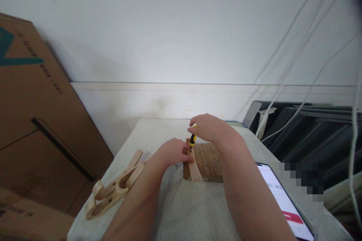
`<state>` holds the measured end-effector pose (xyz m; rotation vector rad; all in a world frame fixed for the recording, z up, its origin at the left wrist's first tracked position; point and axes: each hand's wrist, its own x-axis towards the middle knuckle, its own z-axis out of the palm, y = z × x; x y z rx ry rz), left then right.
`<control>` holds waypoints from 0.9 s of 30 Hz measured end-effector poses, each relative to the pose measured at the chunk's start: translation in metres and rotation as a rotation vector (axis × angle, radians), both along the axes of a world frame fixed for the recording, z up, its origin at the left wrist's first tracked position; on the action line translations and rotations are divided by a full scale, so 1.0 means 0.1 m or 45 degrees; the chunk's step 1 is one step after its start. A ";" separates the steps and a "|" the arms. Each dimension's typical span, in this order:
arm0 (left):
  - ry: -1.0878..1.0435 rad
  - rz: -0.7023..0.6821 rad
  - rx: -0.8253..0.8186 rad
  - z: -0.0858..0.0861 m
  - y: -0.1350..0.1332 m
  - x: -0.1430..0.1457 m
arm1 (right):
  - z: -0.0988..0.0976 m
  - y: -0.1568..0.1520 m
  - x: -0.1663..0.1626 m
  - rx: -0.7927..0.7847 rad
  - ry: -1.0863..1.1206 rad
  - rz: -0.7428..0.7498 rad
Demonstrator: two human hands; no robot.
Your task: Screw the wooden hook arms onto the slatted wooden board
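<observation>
My right hand (207, 126) is closed around the handle of a black and yellow screwdriver (192, 140). The tool points down, its tip at a pale wooden strip (195, 171). That strip lies across the left end of a brown wooden block (208, 160) whose top is dotted with small holes. My left hand (177, 152) presses on the strip beside the screwdriver's tip, thumb and fingers around it. Whether a screw sits under the tip is too small to tell.
Curved pale wooden pieces (115, 188) lie on the cloth-covered table (195, 211) at the left. A phone (285, 199) rests near the right edge. Cardboard boxes (42, 120) stand at left, dark panels (311, 128) and hanging white cables (294, 56) at right. A wall (175, 26) rises behind.
</observation>
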<state>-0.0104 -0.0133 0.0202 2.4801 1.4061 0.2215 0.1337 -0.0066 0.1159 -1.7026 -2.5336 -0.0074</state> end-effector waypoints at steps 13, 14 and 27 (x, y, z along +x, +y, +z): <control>0.040 -0.020 -0.015 0.03 0.00 0.02 | 0.01 0.07 0.04 -0.037 -0.015 -0.043; 0.034 -0.020 -0.024 0.03 0.00 0.02 | 0.00 0.08 0.03 -0.019 0.007 -0.046; 0.048 -0.006 -0.022 0.03 0.00 0.02 | 0.01 0.03 0.02 -0.072 -0.006 -0.051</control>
